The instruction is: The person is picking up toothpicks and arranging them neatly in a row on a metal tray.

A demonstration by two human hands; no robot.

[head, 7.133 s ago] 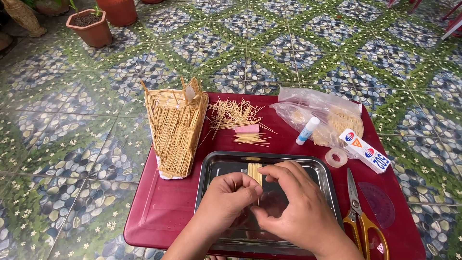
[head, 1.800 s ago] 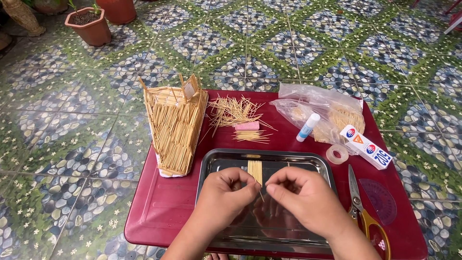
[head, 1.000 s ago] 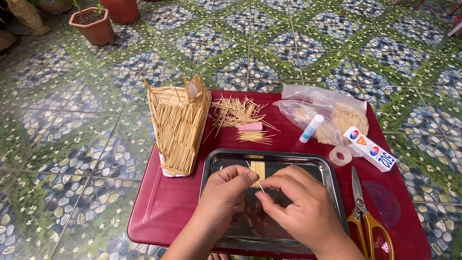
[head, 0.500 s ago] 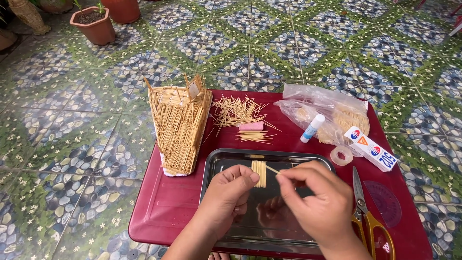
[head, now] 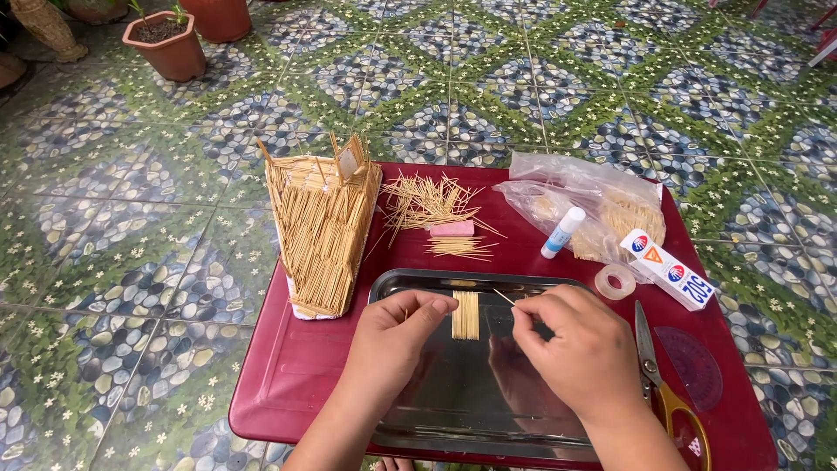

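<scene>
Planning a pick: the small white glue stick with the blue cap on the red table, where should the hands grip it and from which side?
Grip the small white glue stick across its white barrel, from above. It lies flat and slanted, blue cap toward the metal tray; its upper end rests by the clear plastic bag, so pinch mid-barrel, across the long axis.

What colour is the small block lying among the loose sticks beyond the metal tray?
Pink. The small rectangular block shows best in the head view.
</scene>
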